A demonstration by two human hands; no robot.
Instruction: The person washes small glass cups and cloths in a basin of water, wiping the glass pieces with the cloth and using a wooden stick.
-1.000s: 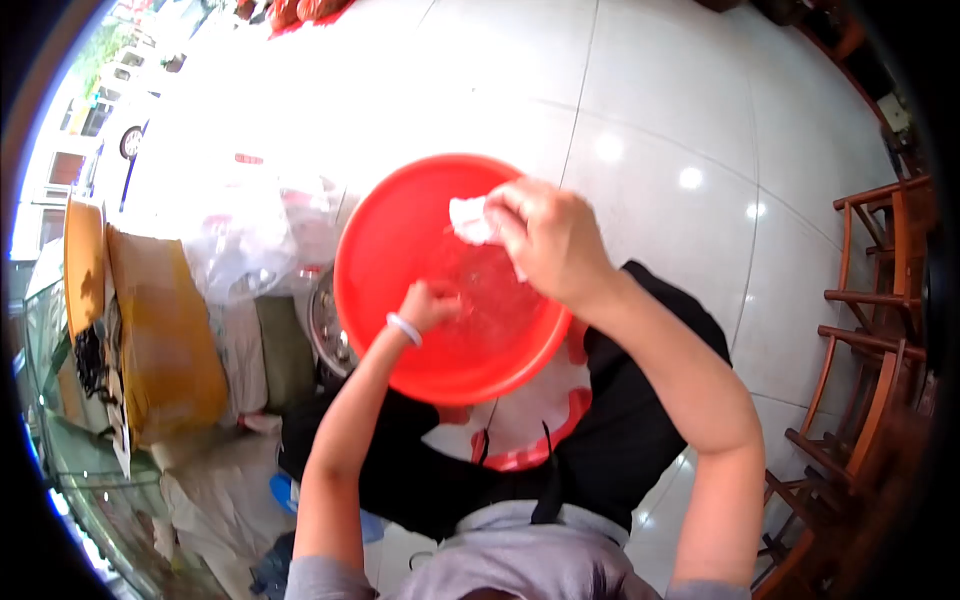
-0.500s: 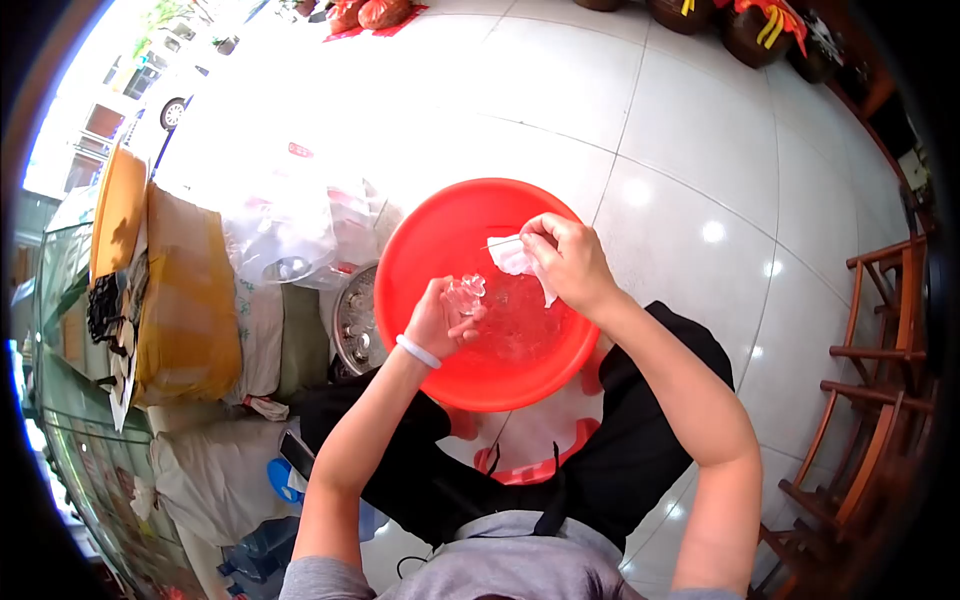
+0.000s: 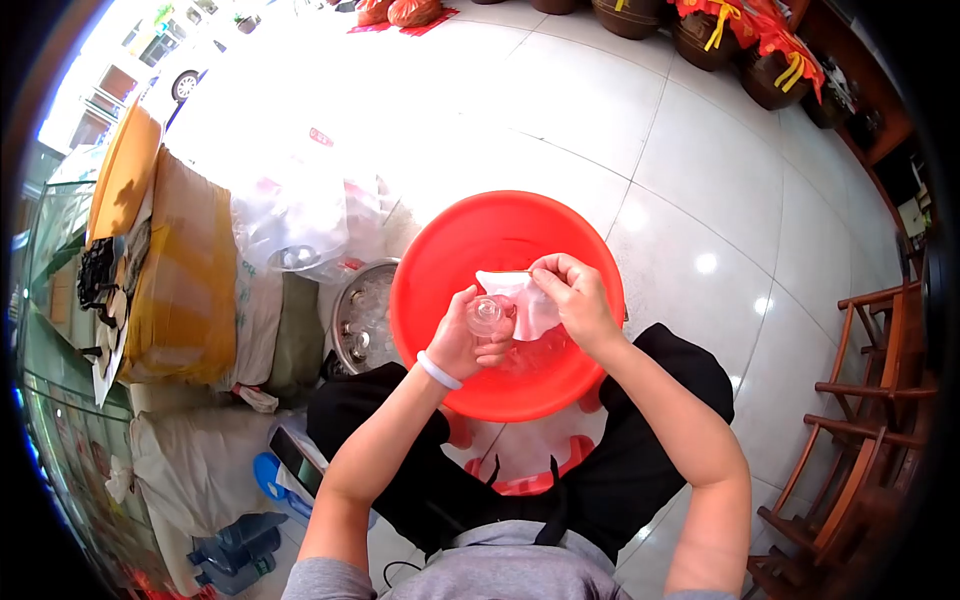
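My left hand (image 3: pixel 470 345), with a white band at the wrist, is closed around a small clear glass (image 3: pixel 485 316) whose round end faces up. My right hand (image 3: pixel 580 300) pinches the top corner of a thin white cloth (image 3: pixel 532 306). Along the cloth's upper edge runs a thin brownish line, perhaps a stick; I cannot make out which. The cloth hangs just right of the glass, partly behind my left fingers. Both hands are over a red plastic basin (image 3: pixel 450 235), where clear pieces lie low down, hard to tell apart.
A metal bowl (image 3: pixel 345 330) of clear glassware stands left of the basin. Beyond it are plastic bags (image 3: pixel 290 225), a taped carton (image 3: pixel 185 280) and a glass case (image 3: pixel 60 400). Wooden chairs (image 3: pixel 850 400) are at right, dark jars (image 3: pixel 705 40) at the back.
The glass has turned so its round end faces up. My right hand has brought the cloth lower, and it now hangs wider beside the glass. The whole view has shifted slightly.
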